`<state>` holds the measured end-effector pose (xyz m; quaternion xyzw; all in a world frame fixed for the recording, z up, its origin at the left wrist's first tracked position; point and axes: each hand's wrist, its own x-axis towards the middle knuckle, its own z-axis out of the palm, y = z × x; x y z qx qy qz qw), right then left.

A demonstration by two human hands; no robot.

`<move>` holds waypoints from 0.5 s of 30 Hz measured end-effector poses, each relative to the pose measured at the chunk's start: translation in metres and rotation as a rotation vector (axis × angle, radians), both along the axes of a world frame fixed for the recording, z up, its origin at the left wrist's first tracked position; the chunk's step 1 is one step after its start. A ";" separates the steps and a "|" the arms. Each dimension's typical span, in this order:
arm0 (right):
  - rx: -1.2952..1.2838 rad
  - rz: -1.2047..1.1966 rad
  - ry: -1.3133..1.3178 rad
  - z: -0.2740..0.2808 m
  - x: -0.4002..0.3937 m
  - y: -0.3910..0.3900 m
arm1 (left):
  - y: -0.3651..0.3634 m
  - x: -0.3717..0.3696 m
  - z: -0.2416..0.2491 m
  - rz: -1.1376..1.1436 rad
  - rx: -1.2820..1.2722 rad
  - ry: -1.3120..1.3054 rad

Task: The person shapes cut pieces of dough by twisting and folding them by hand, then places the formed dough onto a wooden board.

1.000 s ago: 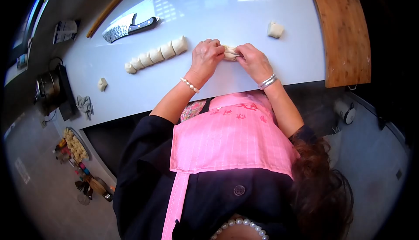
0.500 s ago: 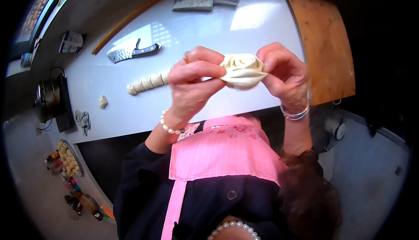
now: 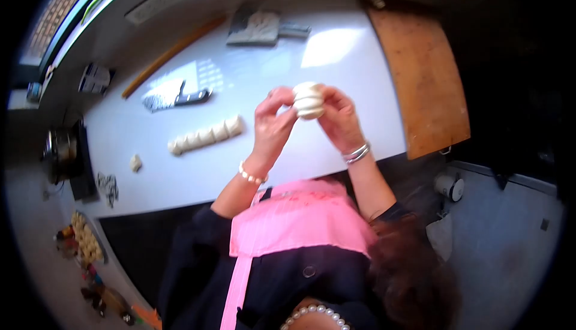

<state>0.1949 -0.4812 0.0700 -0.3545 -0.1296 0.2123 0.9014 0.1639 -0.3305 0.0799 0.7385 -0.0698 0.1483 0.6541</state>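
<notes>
A pale piece of dough (image 3: 309,101), ridged in layered folds, is held up above the white countertop (image 3: 270,60). My left hand (image 3: 276,117) pinches its left side between thumb and fingers. On the opposite side, the fingers of my right hand (image 3: 338,114) grip it too. Left of my left hand lies a row of cut dough pieces (image 3: 205,136), standing side by side. Farther left sits a single small lump of dough (image 3: 135,162).
A cleaver (image 3: 177,97), a long rolling pin (image 3: 171,57) and a floury dough scraper (image 3: 253,28) lie toward the back. A wooden board (image 3: 423,78) covers the right end. At far left are a pot (image 3: 60,153), a crumpled cloth (image 3: 108,188) and a tray of shaped dough (image 3: 87,238).
Both hands have come closer together and slightly lower. The dough between them went from a wide, stretched shape to a compact, stacked one. The whole view has shifted a little.
</notes>
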 end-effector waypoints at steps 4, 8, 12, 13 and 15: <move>-0.182 -0.017 -0.004 -0.023 0.012 -0.003 | -0.012 0.004 -0.015 0.010 -0.427 0.255; -0.291 -0.105 0.037 -0.038 0.013 -0.007 | -0.023 0.012 -0.042 -0.014 -0.561 0.382; -0.531 -0.020 -0.013 -0.037 0.025 -0.031 | -0.034 0.024 -0.049 0.015 -0.724 0.531; -0.543 0.051 0.005 -0.030 0.032 -0.041 | -0.038 0.026 -0.047 0.033 -0.798 0.606; -0.451 0.121 0.078 -0.013 0.045 -0.061 | -0.045 0.035 -0.053 0.069 -0.654 0.470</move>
